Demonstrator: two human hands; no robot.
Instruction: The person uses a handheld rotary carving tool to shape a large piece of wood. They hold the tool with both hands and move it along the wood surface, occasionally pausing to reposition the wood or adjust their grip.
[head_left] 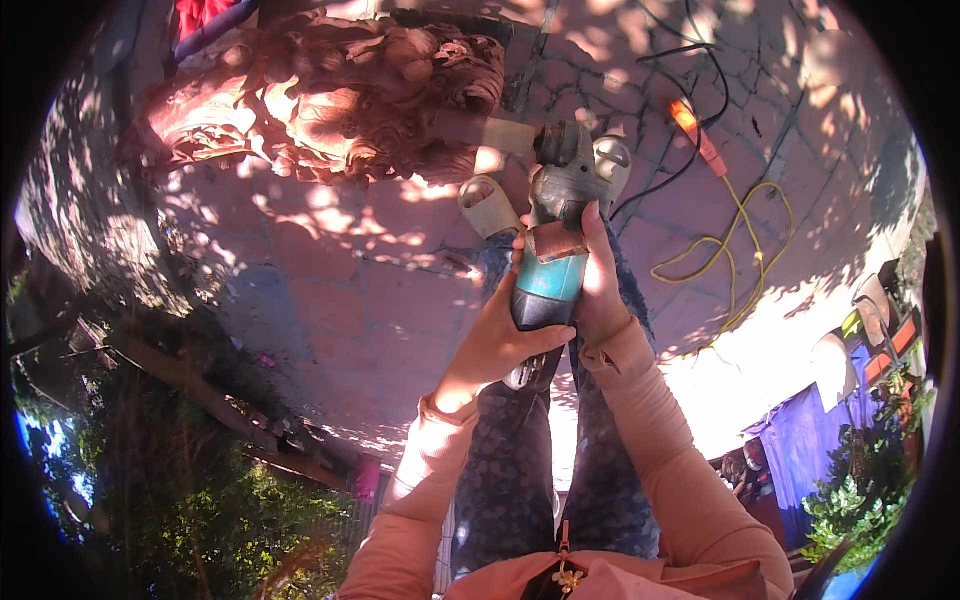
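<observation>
Power tool [551, 283], angle-head type, teal & black body: located betw. both hands, over the legs, head end pointing away from the person.

Hand state:
- L hand [497, 338]: wrapped around the L side of the body, thumb across the lower black section.
- R hand [601, 285]: closed on the R side, fingers extended up twd. the head.

Surroundings, rel. to hands:
- Carved reddish piece [330, 110]: fwd. & L of the L hand, on the paved floor [400, 320], apart from both hands.
- Pale bar [510, 136]: fwd. of the hands, just beside the tool head; whether fixed to it or lying behind cannot be told, as the head area is cluttered in this view.
- Orange connector [697, 137] w/ yellow cord [735, 262]: fwd. & R of the R hand; black cord [725, 75] farther fwd.

Handling, step in hand (judged: two-handed support of the tool):
1. Carry wt. on the L palm; steady w/ R.
2. R fingertips sit high; recommend lower placement, clear of the head.
3. Avoid accidental switch contact; switch pos. n/a from here.
4. Route cords clear of the feet.
5. Tuck in the zip pull [568, 580], nearer the person than both hands; snag risk.
</observation>
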